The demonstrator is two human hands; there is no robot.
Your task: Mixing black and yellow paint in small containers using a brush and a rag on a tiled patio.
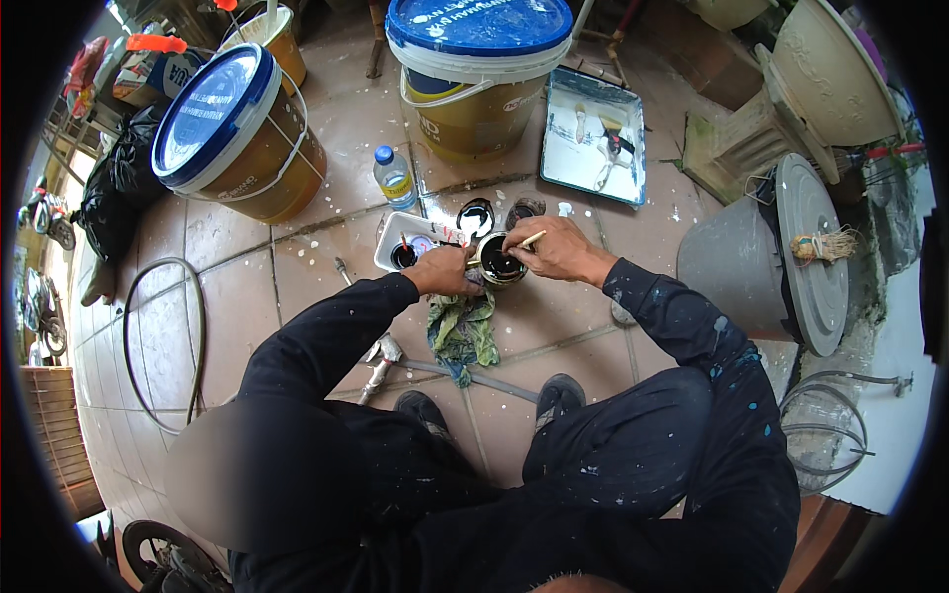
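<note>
Right grip: pinching a pale stick, at the right rim of a dark-filled can. Left grip: at can's left; cannot tell its hold.

At twelve o'clock, a yellow-brown bucket has white capital lettering across its blue lid, with more pale print on its wall. At ten o'clock, a second, tilted bucket carries white capitals on its own blue top and pale lettering low on its side. Farther out at ten, a blue-and-white carton shows large white letters. At eleven o'clock, a clear bottle wears a yellow label, whose markings seem too small to make out.
</note>
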